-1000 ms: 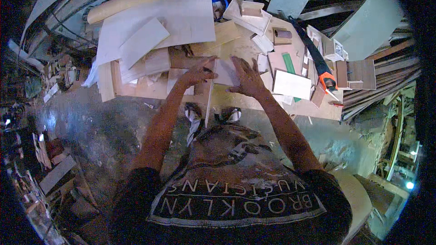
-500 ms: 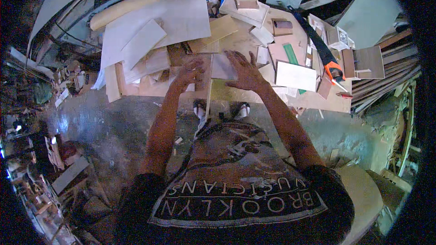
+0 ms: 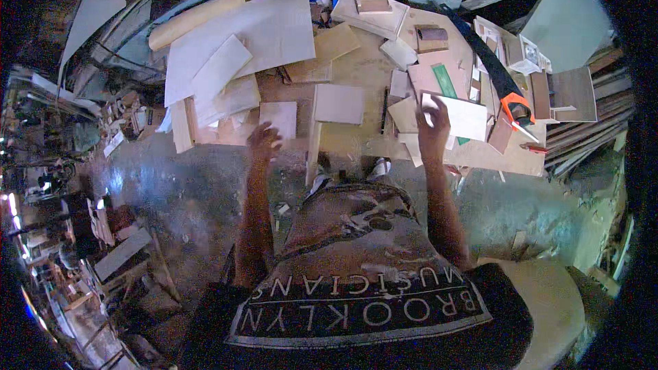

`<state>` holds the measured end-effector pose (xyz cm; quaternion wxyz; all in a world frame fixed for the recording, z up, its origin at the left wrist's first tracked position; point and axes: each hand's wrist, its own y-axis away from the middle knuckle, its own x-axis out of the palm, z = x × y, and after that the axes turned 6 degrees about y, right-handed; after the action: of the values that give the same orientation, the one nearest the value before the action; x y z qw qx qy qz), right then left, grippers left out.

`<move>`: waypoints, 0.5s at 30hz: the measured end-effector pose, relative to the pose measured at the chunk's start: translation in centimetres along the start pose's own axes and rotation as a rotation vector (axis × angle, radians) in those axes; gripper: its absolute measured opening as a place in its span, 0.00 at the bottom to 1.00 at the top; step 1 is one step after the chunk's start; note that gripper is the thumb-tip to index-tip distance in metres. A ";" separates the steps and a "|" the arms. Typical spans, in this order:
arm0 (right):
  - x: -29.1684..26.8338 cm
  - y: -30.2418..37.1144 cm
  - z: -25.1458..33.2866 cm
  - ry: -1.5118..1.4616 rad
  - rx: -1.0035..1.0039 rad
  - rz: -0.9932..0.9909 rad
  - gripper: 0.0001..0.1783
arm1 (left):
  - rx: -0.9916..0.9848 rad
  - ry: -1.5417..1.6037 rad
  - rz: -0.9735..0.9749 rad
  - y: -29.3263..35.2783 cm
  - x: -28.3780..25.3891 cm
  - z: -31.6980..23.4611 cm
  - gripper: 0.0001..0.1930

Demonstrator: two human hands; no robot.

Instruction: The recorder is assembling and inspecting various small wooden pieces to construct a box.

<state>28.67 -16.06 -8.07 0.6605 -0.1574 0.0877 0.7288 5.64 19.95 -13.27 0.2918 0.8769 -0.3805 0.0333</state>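
My left hand (image 3: 264,141) is at the bench's near edge, fingers apart and holding nothing, beside a pinkish square panel (image 3: 278,119). Over the left end of a white rectangular board (image 3: 463,118) is my right hand (image 3: 433,125). Its thumb and forefinger curve with a gap between them; whether they touch the board is unclear. Between my hands a pale square panel (image 3: 339,104) lies on the bench, against a narrow wooden strip (image 3: 313,144) that juts past the near edge. A thin dark pencil-like stick (image 3: 385,101) lies to its right.
A handsaw (image 3: 488,62) with an orange-and-black handle lies at the right, near a green strip (image 3: 443,81) and small box-like wooden pieces (image 3: 524,53). Large white sheets (image 3: 274,31) and a rolled sheet (image 3: 199,22) cover the bench's back left. Scrap wood surrounds the bench (image 3: 363,138).
My right hand has left the pale square panel and moved right to the white board. My left hand has drawn back toward the near edge, uncovering the pinkish panel.
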 end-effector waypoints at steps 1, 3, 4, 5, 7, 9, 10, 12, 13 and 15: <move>-0.5 1.1 -1.5 0.062 -0.047 0.014 0.30 | 0.253 -0.275 -0.042 0.5 -3.4 1.6 0.23; -2.5 4.1 -5.6 0.108 0.033 0.070 0.24 | 0.492 -0.556 -0.079 2.1 -5.7 2.8 0.20; -4.0 5.8 -8.0 0.138 0.074 0.120 0.23 | 0.419 -0.479 -0.183 3.0 -5.8 2.7 0.18; -5.3 7.5 -10.0 0.108 0.210 0.181 0.22 | 0.348 -0.400 -0.288 4.1 -5.7 2.7 0.16; -8.5 11.7 -16.4 -0.013 0.453 0.155 0.20 | 0.252 -0.233 -0.337 6.0 -0.9 1.1 0.16; -11.7 14.8 -23.1 -0.145 0.638 0.124 0.17 | 0.168 -0.061 -0.405 6.8 1.8 -0.2 0.16; -12.9 15.3 -24.8 -0.169 0.736 0.160 0.16 | 0.188 -0.063 -0.414 6.6 2.1 -0.1 0.18; -12.9 14.1 -24.8 -0.148 0.742 0.253 0.15 | 0.227 -0.072 -0.444 5.7 1.9 0.0 0.19; -13.1 13.5 -24.1 -0.114 0.750 0.339 0.15 | 0.279 -0.161 -0.321 5.0 1.2 0.4 0.21; -14.1 12.9 -22.8 -0.041 0.774 0.477 0.15 | 0.324 -0.257 -0.189 3.7 2.4 -0.5 0.22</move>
<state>19.61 -38.36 -25.57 0.4860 0.1404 0.3744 0.7771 4.92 16.64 -10.41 0.0983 0.9412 -0.3202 -0.0454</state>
